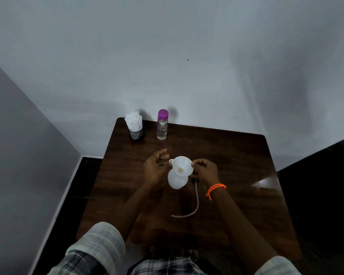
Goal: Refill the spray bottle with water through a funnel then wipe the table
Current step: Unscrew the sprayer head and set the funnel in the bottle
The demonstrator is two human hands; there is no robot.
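My right hand pinches the rim of the white funnel, which sits in the mouth of the translucent spray bottle at the middle of the wooden table. My left hand hovers just left of the bottle, fingers loosely spread, holding nothing. The sprayer's dip tube lies just nearer me than the bottle (its head mostly hidden by my right hand). Beyond the bottle stands the purple-capped water bottle, with a mesh holder of tissues to its left.

Pale checked short sleeves, orange beaded wristband
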